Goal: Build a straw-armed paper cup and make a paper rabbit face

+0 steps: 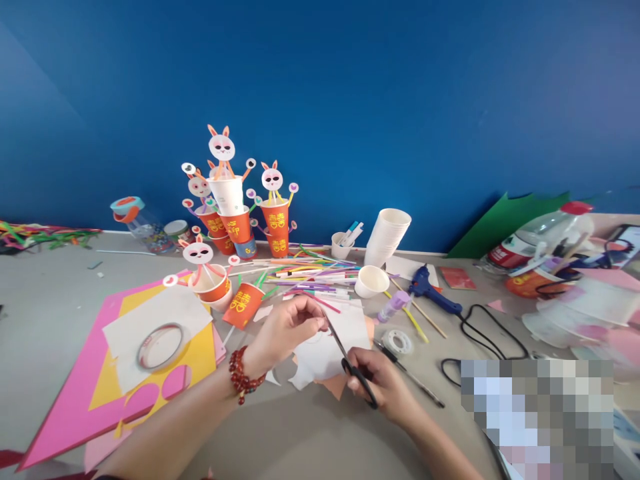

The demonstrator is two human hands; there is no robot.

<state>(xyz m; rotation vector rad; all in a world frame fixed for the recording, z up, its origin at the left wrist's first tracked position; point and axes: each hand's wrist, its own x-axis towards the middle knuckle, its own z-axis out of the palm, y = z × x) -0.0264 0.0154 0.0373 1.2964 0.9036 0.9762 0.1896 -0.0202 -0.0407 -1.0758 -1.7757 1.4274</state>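
Observation:
My right hand [384,385] grips black-handled scissors [368,388], whose blades point up and left toward my left fingers. Thumb and fingertips of my left hand [293,328] are pinched together at the blade tips; whatever lies between them is too small to make out. Beneath both hands is a cut sheet of white paper [354,330] with faint drawn lines. A corner of orange paper [334,385] sticks out from under it. Close to my left wrist, an orange paper cup [243,305] lies tilted beside a rabbit-faced cup figure [197,253].
More rabbit cup figures [273,180] stand stacked by the blue wall. A tape roll [161,347] rests on coloured sheets at left. Pipe cleaners, stacked white cups [387,237], a glue stick [393,307], a blue glue gun [431,290] with its cord, and a bottle [540,233] spread rightward.

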